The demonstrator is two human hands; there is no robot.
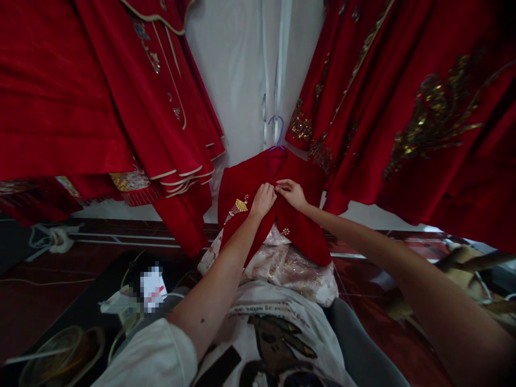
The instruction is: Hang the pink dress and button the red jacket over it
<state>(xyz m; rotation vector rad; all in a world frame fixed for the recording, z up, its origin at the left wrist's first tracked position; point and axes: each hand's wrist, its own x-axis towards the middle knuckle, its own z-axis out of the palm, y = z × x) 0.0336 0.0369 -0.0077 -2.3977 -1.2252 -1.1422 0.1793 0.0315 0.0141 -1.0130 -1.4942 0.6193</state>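
**A:** ok so what's actually going on at the front of that red jacket (294, 220)? Where's it even sitting?

**B:** It's right in front of the person, on a purple hanger (279, 134), with its lower part over some shiny pale pink fabric (290, 263) near their lap. Can't tell if the hook is hung on anything, tbh.

**A:** And the hands?

**B:** Both at the middle front, almost touching. Left hand (264, 199) has its grip bunched together on the jacket's front edge. Right hand (293, 194) is a fingertip pinch at the same spot, from the other side. Whatever tiny bit is between them is too small and hidden to make out.

**A:** So which step is this?

**B:** My read: close-up fiddling at the front where the two panels meet, just above where they split apart. Doing up, undoing or attaching, no way to know from here.

**A:** What would the next move need?

**B:** I'd say left grip steady so the edge doesn't slip, right one doing the fine work, no hard tugging. Also mind the gold fan-shaped ornament (241, 205) by the left hand, its dangly bits look snaggable imo.
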